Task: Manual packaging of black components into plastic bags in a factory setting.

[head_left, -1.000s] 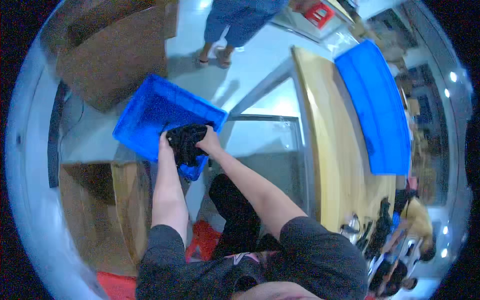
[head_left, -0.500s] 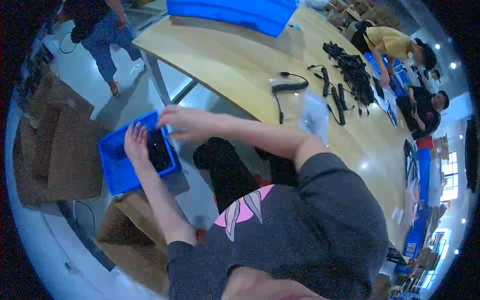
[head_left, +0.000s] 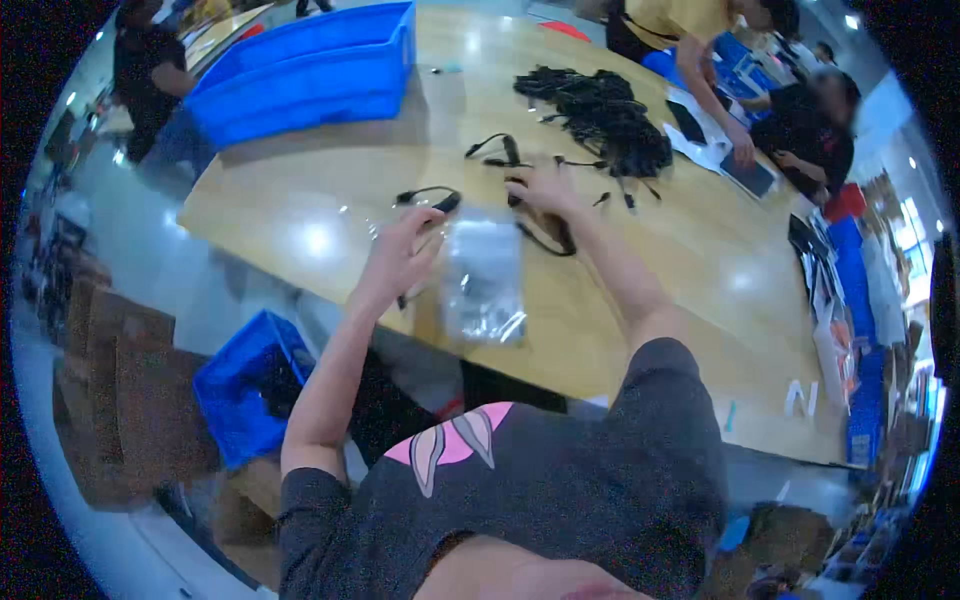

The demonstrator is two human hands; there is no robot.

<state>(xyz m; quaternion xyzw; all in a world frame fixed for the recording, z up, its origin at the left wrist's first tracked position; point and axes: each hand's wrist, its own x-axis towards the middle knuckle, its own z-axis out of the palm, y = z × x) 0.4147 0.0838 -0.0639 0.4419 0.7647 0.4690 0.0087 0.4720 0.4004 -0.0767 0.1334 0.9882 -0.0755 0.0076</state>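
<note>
Both my hands are over the wooden table, each at a black coiled cable. My left hand (head_left: pixel 398 258) has its fingers curled at the coiled part of one cable (head_left: pixel 449 201), whose thin end loops off to the left. To the right, my right hand (head_left: pixel 548 188) closes on another coiled cable (head_left: pixel 565 243) that hangs in a curve below the fingers. Some blur covers both sets of fingertips. A clear plastic bag (head_left: pixel 484 285) lies flat on the table between my forearms. One more cable (head_left: pixel 510 150) lies just beyond my right hand.
A large pile of black cables (head_left: pixel 605 110) lies farther back. A big blue bin (head_left: pixel 310 80) stands at the far left of the table (head_left: pixel 690 260). A smaller blue bin (head_left: pixel 225 405) with dark contents is low at my left, beside cardboard boxes (head_left: pixel 140 390). People stand across the table.
Both hands have left the small blue bin at my left and come over the table to the coiled cables. My view has turned toward the table.
</note>
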